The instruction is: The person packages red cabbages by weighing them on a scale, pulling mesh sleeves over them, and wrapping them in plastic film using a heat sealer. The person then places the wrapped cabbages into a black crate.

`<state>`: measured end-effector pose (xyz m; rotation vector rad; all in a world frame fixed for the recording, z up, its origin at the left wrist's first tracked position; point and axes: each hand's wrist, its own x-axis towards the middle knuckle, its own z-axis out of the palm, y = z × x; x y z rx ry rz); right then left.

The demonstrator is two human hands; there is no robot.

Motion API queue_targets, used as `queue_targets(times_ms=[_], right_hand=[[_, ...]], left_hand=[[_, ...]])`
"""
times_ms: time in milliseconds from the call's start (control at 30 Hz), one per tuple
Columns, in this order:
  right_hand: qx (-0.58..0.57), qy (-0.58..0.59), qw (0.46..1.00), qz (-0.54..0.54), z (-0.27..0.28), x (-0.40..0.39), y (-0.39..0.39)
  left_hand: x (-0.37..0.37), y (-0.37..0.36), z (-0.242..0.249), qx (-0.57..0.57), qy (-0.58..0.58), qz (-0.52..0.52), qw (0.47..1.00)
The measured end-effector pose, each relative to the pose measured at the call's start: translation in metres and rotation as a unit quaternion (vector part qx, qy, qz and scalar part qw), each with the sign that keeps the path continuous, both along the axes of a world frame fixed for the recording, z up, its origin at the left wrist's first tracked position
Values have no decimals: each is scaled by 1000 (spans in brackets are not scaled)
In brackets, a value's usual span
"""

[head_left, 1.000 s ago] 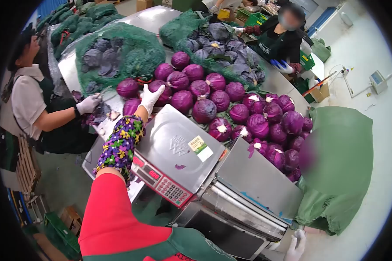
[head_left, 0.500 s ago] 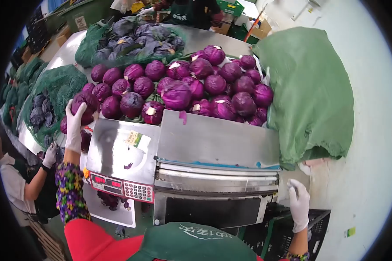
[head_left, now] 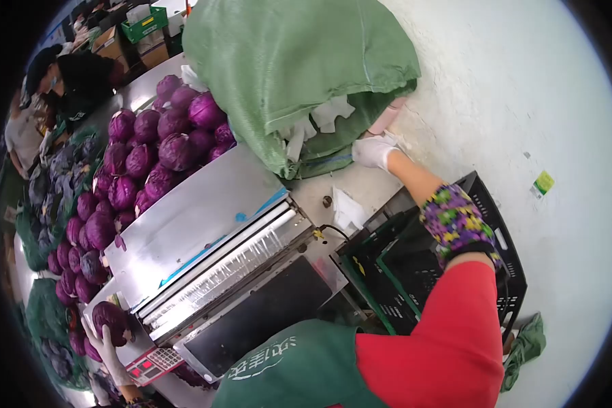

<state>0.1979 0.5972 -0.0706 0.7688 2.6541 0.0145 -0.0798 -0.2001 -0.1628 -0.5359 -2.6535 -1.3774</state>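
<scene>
My left hand (head_left: 103, 350), in a white glove, is closed round a red cabbage (head_left: 111, 322) beside the scale (head_left: 152, 365) at the lower left. My right hand (head_left: 374, 151), also gloved, is at the open mouth of a large green sack (head_left: 306, 61); its fingers are bent, and what they hold, if anything, is hidden. White pieces (head_left: 332, 113) show inside the sack's mouth. Many purple cabbages (head_left: 139, 161) lie heaped on the metal table, behind the wrapping machine (head_left: 217, 268).
Black crates (head_left: 415, 262) stand below my right arm. A co-worker in dark clothes (head_left: 81, 81) is at the upper left, near a green crate (head_left: 145, 24). Green net bags (head_left: 37, 228) of dark leaves line the left side. A green cloth (head_left: 527, 347) lies at the lower right.
The view has turned to the right. My right hand has gone from above the crates, with fingers apart, up to the sack's mouth. My left hand still holds a cabbage, now nearer the scale.
</scene>
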Motion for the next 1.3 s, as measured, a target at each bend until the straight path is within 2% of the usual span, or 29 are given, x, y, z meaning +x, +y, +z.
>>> queue_targets(times_ms=[33, 67, 100, 133, 167, 233, 300, 333, 367, 400, 433, 500, 533, 567, 633, 667, 700, 767, 800, 833, 900, 967, 1000, 1033, 1067, 1133, 1167, 1267, 1300], right_hand=[[12, -93, 996, 8, -4, -7, 1], [7, -90, 996, 9, -21, -10, 8], [1, 83, 994, 68, -48, -16, 17], [-4, 254, 959, 124, -64, -25, 21], [-8, 259, 957, 131, -61, -39, 15], [146, 191, 951, 194, -42, -67, -14], [174, 225, 903, 322, -44, -80, -24], [177, 221, 891, 356, -59, -89, -17], [107, 202, 924, 307, -43, -95, -27], [34, 176, 947, 267, -31, -99, -35], [74, 164, 956, 231, -50, -107, -22], [-10, 348, 906, 238, -55, -94, 10], [18, 338, 913, 228, -35, -87, 8], [23, 351, 894, 280, -18, -79, 13], [-14, 474, 825, 309, 29, -61, -16], [-26, 477, 817, 322, 57, -52, -34], [-36, 480, 812, 331, 79, -43, -52], [-74, 529, 779, 328, 101, -25, -77], [-116, 573, 751, 307, 106, -21, -89], [-114, 574, 747, 315, 109, -20, -99], [-313, 610, 641, 346, 113, -21, -122], [-173, 570, 672, 440, 143, -32, -190], [-216, 478, 725, 445, 153, -34, -220], [-210, 468, 723, 462, 151, -38, -251], [-276, 425, 739, 444, 134, -41, -270], [-294, 386, 719, 498, 138, -41, -325], [-223, 349, 706, 574, 114, -49, -326], [-330, 213, 785, 480, 119, -45, -361], [-388, 135, 791, 453, 119, -46, -366]], left_hand=[[20, 20, 15, 87, -132, 86, 984], [33, 34, 28, 171, -258, 173, 935], [7, -14, -26, 47, -138, 90, 985], [13, -3, -19, 74, -129, 128, 981], [20, 13, -10, 103, -120, 167, 973], [24, 29, -2, 86, -72, 218, 969], [15, 9, -23, 155, -75, 217, 961], [25, 27, -8, 182, -91, 224, 953], [25, 17, -16, 201, -89, 137, 966], [30, 23, 1, 42, -96, 177, 979], [45, 46, 2, 107, 44, 229, 966], [64, 65, 23, 170, 42, 245, 954], [73, 65, 25, 127, 55, 289, 947], [80, 67, 28, 82, 58, 325, 940], [99, 78, 44, 97, 69, 339, 933], [103, 77, 37, 96, 135, 317, 934], [117, 90, 53, 100, 125, 329, 931], [136, 106, 54, 109, 141, 324, 929], [144, 120, 62, 110, 203, 312, 921], [161, 141, 88, 100, 221, 293, 925], [187, 175, 116, 178, 191, 198, 945], [209, 209, 141, 149, 236, 119, 953], [223, 227, 153, 215, 168, 61, 960], [229, 240, 162, 211, 170, -10, 963], [238, 257, 175, 244, 166, -52, 954], [250, 281, 183, 264, 136, -60, 953], [254, 287, 174, 286, 95, -59, 952], [253, 276, 138, 399, -40, 12, 916], [256, 269, 137, 505, -83, 28, 859]])
